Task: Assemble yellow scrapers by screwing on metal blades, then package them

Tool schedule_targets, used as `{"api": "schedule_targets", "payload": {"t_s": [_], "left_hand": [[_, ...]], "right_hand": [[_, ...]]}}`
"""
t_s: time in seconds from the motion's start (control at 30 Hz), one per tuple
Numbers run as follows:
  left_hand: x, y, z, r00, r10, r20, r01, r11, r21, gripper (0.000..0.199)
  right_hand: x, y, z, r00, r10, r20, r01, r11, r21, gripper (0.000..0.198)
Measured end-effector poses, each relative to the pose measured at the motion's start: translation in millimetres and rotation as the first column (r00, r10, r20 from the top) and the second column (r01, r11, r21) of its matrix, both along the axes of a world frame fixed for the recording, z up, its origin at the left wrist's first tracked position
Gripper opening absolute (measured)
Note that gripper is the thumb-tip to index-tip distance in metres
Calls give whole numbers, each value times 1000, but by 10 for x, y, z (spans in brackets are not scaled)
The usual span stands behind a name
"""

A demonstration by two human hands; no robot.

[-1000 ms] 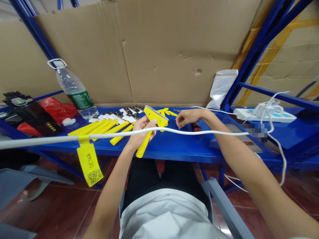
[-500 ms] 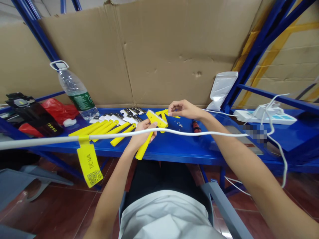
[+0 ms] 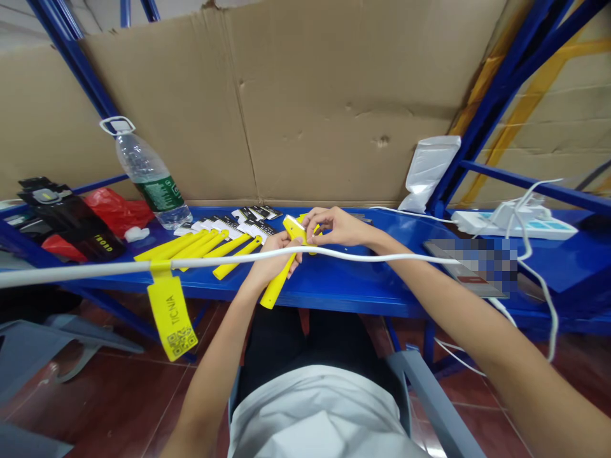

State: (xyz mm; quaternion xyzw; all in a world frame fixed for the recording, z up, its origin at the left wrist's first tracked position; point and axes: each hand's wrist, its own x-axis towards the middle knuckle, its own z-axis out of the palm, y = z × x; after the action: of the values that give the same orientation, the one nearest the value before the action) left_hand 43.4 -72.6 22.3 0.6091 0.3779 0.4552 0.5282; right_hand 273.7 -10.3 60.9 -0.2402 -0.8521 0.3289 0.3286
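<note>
Mid-table: left hand (image 3: 268, 264) wraps yellow scraper (image 3: 281, 277), handle slanting toward seven o'clock | right hand (image 3: 331, 228) arches inward, fingertips gathered at scraper's head, cannot tell if holding anything | yellow handles (image 3: 206, 247) at nine | blue tabletop (image 3: 353, 286) reaches toward four, front edge at six | cardboard (image 3: 310, 95) walls twelve

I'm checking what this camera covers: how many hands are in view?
2: the left hand, holding a yellow tool with a white cable crossing in front, and the right hand, at the tool's head. Parts of both are hidden; no third hand shows.
</note>
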Motion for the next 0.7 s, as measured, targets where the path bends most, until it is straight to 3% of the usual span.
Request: {"api": "schedule_targets", "payload": {"t_s": [0.23,0.7], "left_hand": [[-10,16,-15,1000,4,-1,-4,1000,8,44],[-6,24,-8,1000,21,17,-22,998,60,46]], "right_hand": [[-5,47,-40,1000,18,0,-18,1000,2,28],[-69,103,-123,996,2,-94,-23,974,-225,37]]}}
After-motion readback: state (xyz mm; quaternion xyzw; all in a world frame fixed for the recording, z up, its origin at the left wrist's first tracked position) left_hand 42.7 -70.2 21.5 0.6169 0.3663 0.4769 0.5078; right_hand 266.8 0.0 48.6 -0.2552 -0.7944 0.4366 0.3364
